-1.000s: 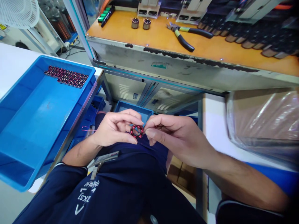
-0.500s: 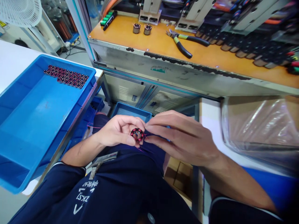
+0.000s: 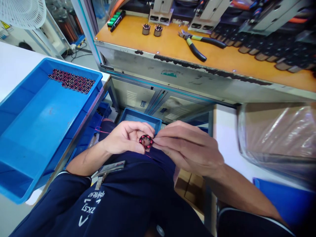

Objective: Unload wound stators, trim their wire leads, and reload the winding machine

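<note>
Low in front of my body, my left hand (image 3: 123, 136) is closed on a small motor stator (image 3: 146, 146), a dark ring wound with pinkish-red wire. Its thumb and fingers grip the ring from the left, and the open face is turned up towards me. My right hand (image 3: 190, 144) pinches with its fingertips right at the ring's right edge. Wire ends there are mostly covered by those fingertips. A loose pink wire (image 3: 101, 131) sticks out left behind my left wrist, and another short strand shows just below the ring.
At left, a blue tray (image 3: 32, 125) holds many wound stators (image 3: 71, 80) in its far corner. The orange bench (image 3: 133, 36) carries two stators (image 3: 158, 30), cutting pliers (image 3: 195, 49), markers (image 3: 116, 20) and a row of dark-topped parts. A plastic-wrapped carton (image 3: 276, 131) lies at right.
My right hand's fingers have come together and moved in against the stator's right edge, where pink wires ran towards them. My left hand keeps its grip; the view has shifted slightly.
</note>
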`<state>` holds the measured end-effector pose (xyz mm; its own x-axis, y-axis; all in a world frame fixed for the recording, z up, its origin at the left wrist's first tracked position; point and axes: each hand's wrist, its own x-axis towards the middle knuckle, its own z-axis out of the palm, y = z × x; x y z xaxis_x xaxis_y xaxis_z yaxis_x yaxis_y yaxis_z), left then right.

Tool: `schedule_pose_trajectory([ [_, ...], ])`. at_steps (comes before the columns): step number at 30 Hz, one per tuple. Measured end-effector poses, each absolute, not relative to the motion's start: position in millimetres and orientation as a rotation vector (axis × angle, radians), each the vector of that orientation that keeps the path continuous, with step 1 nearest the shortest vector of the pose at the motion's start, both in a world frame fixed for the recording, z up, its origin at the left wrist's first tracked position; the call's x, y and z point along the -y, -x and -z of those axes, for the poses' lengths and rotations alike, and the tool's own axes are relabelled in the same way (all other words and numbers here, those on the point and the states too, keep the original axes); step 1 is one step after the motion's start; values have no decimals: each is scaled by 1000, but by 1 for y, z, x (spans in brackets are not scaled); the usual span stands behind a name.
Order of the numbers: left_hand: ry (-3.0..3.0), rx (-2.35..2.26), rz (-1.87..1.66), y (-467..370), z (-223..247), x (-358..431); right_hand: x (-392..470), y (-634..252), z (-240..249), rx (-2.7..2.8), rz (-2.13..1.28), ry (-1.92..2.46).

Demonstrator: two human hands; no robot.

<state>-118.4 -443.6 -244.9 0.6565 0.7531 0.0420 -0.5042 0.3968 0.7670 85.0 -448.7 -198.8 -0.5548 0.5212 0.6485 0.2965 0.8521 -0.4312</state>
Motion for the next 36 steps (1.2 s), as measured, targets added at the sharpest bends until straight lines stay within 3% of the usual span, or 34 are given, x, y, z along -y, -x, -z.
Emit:
schedule_pose_trajectory([
  [8, -1209, -405, -1143, 115, 248, 442, 462, -71, 217, 1904, -454, 753],
  [15, -1161, -543, -871, 124, 242, 447, 463, -74, 220, 1960, -304, 718],
  [32, -903, -289, -1094, 112, 248, 447, 466, -78, 228, 1961, -284, 810],
  [36, -776, -253, -1019, 111, 253, 443, 461, -81, 224, 2111, -87, 721],
])
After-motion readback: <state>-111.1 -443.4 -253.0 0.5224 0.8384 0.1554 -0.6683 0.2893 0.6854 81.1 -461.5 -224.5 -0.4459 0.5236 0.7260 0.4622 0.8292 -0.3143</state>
